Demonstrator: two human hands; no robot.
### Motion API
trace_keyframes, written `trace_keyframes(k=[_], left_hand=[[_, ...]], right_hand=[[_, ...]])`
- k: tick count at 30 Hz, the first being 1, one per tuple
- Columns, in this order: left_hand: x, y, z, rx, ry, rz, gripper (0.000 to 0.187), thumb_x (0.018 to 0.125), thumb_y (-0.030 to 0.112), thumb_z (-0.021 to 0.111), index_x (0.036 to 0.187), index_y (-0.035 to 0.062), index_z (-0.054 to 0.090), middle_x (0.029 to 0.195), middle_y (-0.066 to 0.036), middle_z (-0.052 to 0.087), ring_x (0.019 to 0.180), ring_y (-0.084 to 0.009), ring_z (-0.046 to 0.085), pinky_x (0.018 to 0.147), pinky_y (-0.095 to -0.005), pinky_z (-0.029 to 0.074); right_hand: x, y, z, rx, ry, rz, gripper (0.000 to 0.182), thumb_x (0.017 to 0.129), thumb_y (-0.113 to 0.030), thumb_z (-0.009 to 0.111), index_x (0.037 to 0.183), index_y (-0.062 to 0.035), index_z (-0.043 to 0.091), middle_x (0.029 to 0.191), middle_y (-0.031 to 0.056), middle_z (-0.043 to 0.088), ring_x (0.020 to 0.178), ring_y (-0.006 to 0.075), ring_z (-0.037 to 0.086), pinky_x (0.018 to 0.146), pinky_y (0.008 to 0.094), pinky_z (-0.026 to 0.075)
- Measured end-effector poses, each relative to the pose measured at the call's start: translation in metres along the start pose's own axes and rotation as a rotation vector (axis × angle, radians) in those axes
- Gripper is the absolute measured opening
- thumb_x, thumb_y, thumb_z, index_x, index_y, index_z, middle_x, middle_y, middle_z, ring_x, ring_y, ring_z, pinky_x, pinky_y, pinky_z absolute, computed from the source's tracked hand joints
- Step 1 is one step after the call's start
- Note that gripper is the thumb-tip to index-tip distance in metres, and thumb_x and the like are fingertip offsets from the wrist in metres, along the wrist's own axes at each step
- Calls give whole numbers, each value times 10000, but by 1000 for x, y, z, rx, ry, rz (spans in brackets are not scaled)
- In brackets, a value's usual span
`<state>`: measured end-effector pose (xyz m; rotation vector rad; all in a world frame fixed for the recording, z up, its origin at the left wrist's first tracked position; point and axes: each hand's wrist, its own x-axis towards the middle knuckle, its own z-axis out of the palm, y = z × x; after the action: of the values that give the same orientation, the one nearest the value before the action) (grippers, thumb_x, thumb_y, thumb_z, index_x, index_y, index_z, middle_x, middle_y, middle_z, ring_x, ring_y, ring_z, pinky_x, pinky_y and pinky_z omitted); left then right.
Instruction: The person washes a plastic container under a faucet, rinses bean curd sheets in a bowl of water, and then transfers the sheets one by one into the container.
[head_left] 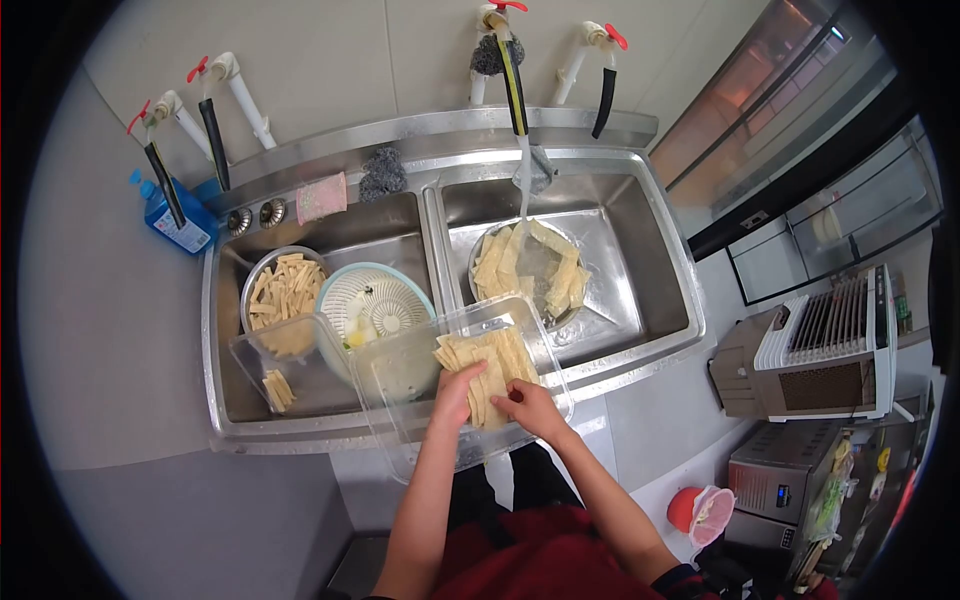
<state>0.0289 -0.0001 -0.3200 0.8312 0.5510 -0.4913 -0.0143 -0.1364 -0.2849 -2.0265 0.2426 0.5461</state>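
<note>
A stack of pale yellow sheets, which look like tofu skin [482, 365], lies over a clear plastic tub [388, 385] resting across the front of the sink. My left hand [457, 392] is closed around the left side of the stack. At the lower right edge, my right hand [530, 405] pinches the sheets between thumb and fingers. More pale sheets [497, 262] sit folded in a round metal bowl [474, 262] in the right basin. Water runs into that bowl from a black and yellow hose [515, 95].
In the left basin are a bowl of pale strips [288, 285], a white colander [385, 300] with scraps and a clear container [325, 375] holding a few strips. A blue soap bottle [178, 218] stands at the left. Rightward are an air cooler [825, 350] and a red bin [688, 510].
</note>
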Motion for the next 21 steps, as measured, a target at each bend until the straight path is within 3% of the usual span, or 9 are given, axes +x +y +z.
trace_keyframes(k=[4, 6, 10, 12, 13, 15, 21], left_hand=[[10, -4, -6, 25, 49, 73, 330, 690, 5, 585, 1004, -33, 489, 921, -106, 559, 814, -207, 568, 695, -313, 473], [14, -2, -5, 69, 78, 94, 329, 685, 3, 591, 997, -26, 488, 908, -101, 560, 821, -211, 567, 692, -318, 474], [24, -4, -7, 144, 122, 189, 306, 677, 1, 591, 967, -36, 500, 869, -97, 568, 748, -194, 571, 615, -291, 470], [29, -7, -8, 180, 131, 229, 290, 677, -1, 589, 954, -34, 506, 860, -95, 570, 729, -188, 570, 588, -282, 467], [31, -7, -8, 210, 148, 226, 280, 679, 0, 588, 947, -29, 511, 847, -91, 569, 725, -182, 570, 572, -278, 464], [31, -9, -9, 240, 167, 223, 270, 682, 1, 586, 941, -23, 515, 834, -86, 567, 720, -176, 570, 556, -274, 460], [17, -7, -2, 10, 271, 321, 256, 718, 23, 536, 972, -4, 513, 840, -85, 546, 716, -176, 561, 552, -296, 472]], right_hand=[[5, 18, 3, 95, -8, -13, 270, 714, -227, 629, 715, 18, 516, 639, 81, 565, 584, 149, 536, 536, 273, 423], [9, 25, 6, 227, 6, 16, 183, 731, -174, 624, 699, -12, 545, 577, 6, 517, 535, 73, 481, 490, 232, 402], [21, 37, 9, 272, 0, 129, 191, 712, -169, 634, 706, 2, 548, 578, 28, 536, 539, 88, 503, 500, 239, 412], [22, 35, 10, -13, 150, 59, 205, 702, -204, 620, 731, -8, 564, 609, 86, 575, 558, 164, 559, 524, 288, 434], [21, 32, 10, -12, 152, 60, 205, 702, -204, 620, 731, -8, 564, 609, 86, 575, 558, 164, 559, 524, 288, 434], [17, 23, 11, -282, 230, 68, 206, 711, -252, 569, 737, -49, 578, 670, 149, 587, 645, 296, 577, 587, 379, 448], [15, 13, 14, -456, 235, 62, 213, 726, -272, 569, 769, -64, 572, 680, 142, 589, 668, 304, 575, 589, 387, 448]])
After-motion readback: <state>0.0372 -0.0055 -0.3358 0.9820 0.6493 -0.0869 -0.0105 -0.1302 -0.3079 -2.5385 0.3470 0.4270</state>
